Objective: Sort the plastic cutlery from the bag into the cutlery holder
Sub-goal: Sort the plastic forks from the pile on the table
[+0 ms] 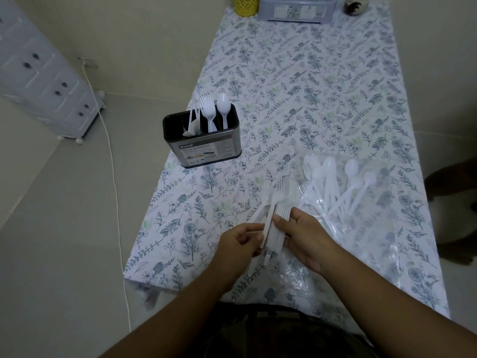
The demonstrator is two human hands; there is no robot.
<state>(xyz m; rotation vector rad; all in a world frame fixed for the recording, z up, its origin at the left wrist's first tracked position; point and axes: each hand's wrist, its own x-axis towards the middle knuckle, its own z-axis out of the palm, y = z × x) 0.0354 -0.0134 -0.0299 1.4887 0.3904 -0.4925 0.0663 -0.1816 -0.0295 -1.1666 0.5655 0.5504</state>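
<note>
Bundle of forks [281, 202]: white plastic, held above the near part of the table, tines pointing away from the person; handles overlap too tightly to count; lower handle ends hidden behind the fingers.
Left hand [238, 244]: fingers curled round the left side of the bundle's handles; fingertips partly hidden by the plastic.
Right hand [305, 240]: thumb and fingers wrapped on the right side of the same handles; palm turned away, so the grip underneath cannot be seen.
Bag [361, 202]: clear plastic, lying flat on the table just right of the hands; its edges are hard to trace against the patterned cloth.
Loose cutlery [340, 182]: spoons and at least one fork lying in or on the bag; white on white, blurred, exact number unclear.
Cutlery holder [206, 148]: dark, divided, upright near the table's left edge, well apart from the hands; forks and one spoon stand in it, thin pieces in the left compartment too faint to identify.
Table [322, 86]: covered in a floral cloth; near edge hidden by the person's body.
Far end: yellow cup [245, 5], grey container [296, 9] and a dark object, all cut off by the top of the frame.
Floor at left: white cable [113, 177], drawer unit [44, 73] partly out of view.
</note>
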